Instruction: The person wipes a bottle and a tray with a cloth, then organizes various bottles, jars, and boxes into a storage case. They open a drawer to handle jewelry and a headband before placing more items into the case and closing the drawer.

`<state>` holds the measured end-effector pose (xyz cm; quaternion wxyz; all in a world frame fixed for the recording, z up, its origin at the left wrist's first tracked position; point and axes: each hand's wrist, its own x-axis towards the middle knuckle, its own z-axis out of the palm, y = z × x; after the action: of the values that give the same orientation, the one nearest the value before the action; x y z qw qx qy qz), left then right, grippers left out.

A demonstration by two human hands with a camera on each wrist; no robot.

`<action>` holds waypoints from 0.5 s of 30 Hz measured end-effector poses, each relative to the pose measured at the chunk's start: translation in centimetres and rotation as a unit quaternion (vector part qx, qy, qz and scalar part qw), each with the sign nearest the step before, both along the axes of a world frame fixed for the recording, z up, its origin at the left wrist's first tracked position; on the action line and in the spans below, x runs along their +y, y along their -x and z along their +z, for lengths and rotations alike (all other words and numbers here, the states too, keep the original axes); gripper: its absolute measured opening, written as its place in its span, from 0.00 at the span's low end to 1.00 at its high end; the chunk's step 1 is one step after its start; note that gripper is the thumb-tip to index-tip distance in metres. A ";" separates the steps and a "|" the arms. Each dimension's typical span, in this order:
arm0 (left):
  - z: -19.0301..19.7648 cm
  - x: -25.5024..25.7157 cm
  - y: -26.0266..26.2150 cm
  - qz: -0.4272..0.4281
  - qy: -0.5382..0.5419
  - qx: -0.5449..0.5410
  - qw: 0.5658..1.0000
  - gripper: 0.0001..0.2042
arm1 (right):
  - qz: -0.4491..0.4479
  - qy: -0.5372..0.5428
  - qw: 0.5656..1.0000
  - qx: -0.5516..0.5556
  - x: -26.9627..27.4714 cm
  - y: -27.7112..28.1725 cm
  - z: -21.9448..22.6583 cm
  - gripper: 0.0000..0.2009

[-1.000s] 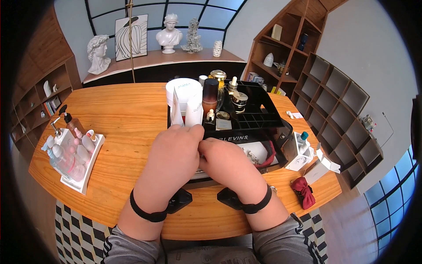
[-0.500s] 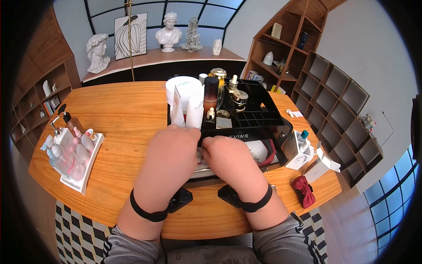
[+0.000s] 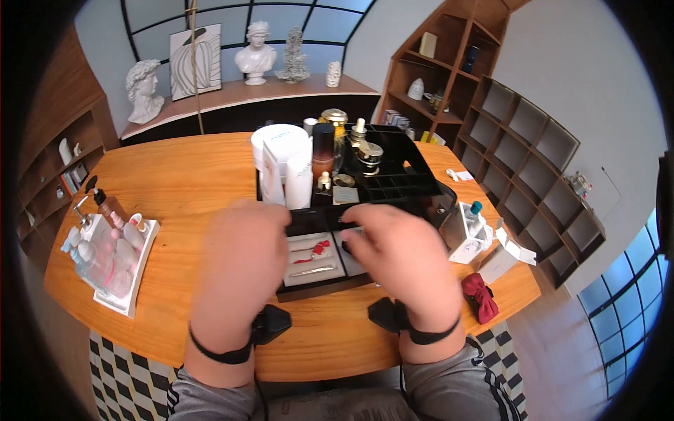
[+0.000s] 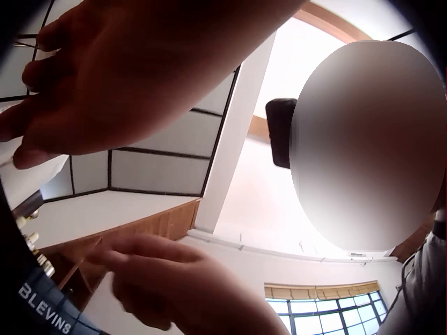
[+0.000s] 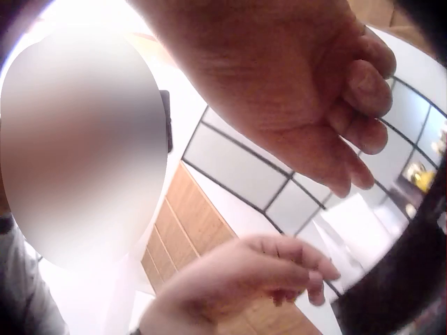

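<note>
In the head view a black case (image 3: 400, 184) holds bottles and jars on top. From its front extends a drawer (image 3: 330, 286) with light padding, where a red bracelet (image 3: 321, 250) and a silver-coloured strip (image 3: 312, 271) lie. My left hand (image 3: 242, 256), blurred, is over the drawer's left end, fingers bent. Over its right part is my right hand (image 3: 404, 249), thumb and fingers apart. The left wrist view has the left hand (image 4: 126, 77) above; the right wrist view has the right hand (image 5: 300, 98) with loosely bent fingers. Nothing is seen held in either hand.
A white tray of bottles (image 3: 144, 270) stands at the left. To the right are a white box with a teal-capped bottle (image 3: 465, 235), an opened white carton (image 3: 507, 256) and a dark red bow (image 3: 479, 298). A white tub (image 3: 281, 144) and tubes (image 3: 299, 182) stand on the case.
My hands have moved apart from near the drawer's middle, uncovering its left padded section. The head view has shifted slightly, so the case appears further left.
</note>
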<state>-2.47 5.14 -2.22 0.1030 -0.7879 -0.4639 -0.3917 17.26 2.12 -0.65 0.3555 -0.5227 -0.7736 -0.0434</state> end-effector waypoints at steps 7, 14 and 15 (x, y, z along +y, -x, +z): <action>1.6 -0.7 4.2 -0.060 -0.001 -0.260 0.964 0.08 | -0.099 -0.057 0.972 0.205 -7.9 -5.9 2.2 0.04; 2.2 -0.7 5.1 -0.097 0.043 -0.319 0.942 0.06 | -0.234 0.313 0.914 -0.110 -6.1 -13.3 -6.0 0.17; 2.1 -0.8 5.1 -0.109 0.048 -0.323 0.939 0.06 | -0.217 0.333 0.911 -0.114 -5.9 -14.1 -7.6 0.17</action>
<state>-7.60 4.34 -0.07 -0.1332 -0.6687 -0.4019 -0.6111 31.35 -3.78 -8.23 0.0524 -0.7573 -0.6459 0.0812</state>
